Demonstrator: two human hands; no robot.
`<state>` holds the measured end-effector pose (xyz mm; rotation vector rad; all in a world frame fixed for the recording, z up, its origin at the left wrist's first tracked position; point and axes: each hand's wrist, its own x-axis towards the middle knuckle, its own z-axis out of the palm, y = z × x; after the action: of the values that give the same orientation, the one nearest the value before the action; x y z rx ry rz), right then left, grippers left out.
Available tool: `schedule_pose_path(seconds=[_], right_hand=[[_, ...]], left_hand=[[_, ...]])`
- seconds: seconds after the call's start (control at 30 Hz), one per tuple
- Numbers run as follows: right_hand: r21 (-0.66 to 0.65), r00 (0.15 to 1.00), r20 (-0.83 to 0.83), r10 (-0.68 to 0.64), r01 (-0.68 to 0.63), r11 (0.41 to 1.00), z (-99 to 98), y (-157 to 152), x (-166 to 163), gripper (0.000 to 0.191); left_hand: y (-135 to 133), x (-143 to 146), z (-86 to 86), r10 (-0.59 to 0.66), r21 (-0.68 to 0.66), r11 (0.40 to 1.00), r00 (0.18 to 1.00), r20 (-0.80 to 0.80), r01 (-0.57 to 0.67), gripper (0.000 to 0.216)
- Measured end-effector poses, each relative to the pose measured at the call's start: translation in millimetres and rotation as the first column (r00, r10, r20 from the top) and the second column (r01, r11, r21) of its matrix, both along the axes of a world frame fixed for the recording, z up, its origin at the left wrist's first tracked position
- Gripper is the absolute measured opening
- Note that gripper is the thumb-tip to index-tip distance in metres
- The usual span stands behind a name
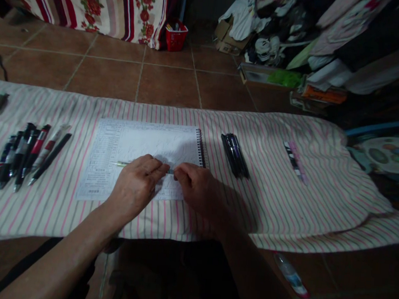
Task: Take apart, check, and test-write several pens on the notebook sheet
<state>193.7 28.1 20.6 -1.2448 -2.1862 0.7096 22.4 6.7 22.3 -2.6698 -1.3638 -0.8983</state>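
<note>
Both of my hands rest on a spiral-bound notebook lying on a pink-striped cloth. My left hand is closed around a thin pen with a light green barrel that sticks out to the left. My right hand pinches the other end of the same pen, fingertips meeting those of the left hand. The notebook's top page is white with a printed table along its left and lower edges.
Several pens lie in a row at the cloth's left. A bundle of dark pens sits right of the notebook, and a striped pen farther right. A red basket and piled clothes stand beyond on the tiled floor.
</note>
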Motion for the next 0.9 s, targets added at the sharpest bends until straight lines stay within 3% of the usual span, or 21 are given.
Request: schedule_pose_path(seconds=[0.13, 0.3, 0.47, 0.6, 0.67, 0.77, 0.9], right_hand=[[-0.157, 1.0, 0.014, -0.017, 0.019, 0.987, 3.4, -1, 0, 0.03], [-0.383, 0.991, -0.129, -0.019, -0.032, 0.923, -3.0, 3, 3, 0.038], [-0.674, 0.954, -0.263, -0.144, -0.075, 0.735, 0.6, 7, 3, 0.039], [-0.797, 0.909, -0.313, -0.274, -0.095, 0.596, 11.7, 8, -1, 0.04], [-0.796, 0.9, -0.307, -0.31, -0.064, 0.602, 14.5, 9, -3, 0.041], [-0.736, 0.911, -0.263, -0.318, 0.023, 0.676, 12.6, 11, -4, 0.043], [-0.632, 0.951, -0.198, -0.236, 0.06, 0.773, 4.7, 15, -1, 0.042]], left_hand=[[-3, 1, -2.5, -0.004, -0.01, 1.0, 1.0, -0.016, 0.004, 0.022], [-4, 1, -2.1, -0.027, 0.037, 0.999, 0.999, -0.023, 0.028, 0.023], [-3, 2, -1.5, -0.042, 0.083, 0.996, 0.999, 0.006, 0.042, 0.021], [-1, 2, -2.9, -0.017, 0.134, 0.991, 0.999, 0.032, 0.012, 0.023], [1, 3, -4.2, -0.007, 0.134, 0.991, 0.999, 0.036, 0.002, 0.022], [3, 5, -6.9, 0.026, 0.064, 0.997, 0.996, 0.085, -0.031, 0.021], [4, 11, -8.8, 0.074, -0.015, 0.997, 0.993, 0.09, -0.072, 0.021]])
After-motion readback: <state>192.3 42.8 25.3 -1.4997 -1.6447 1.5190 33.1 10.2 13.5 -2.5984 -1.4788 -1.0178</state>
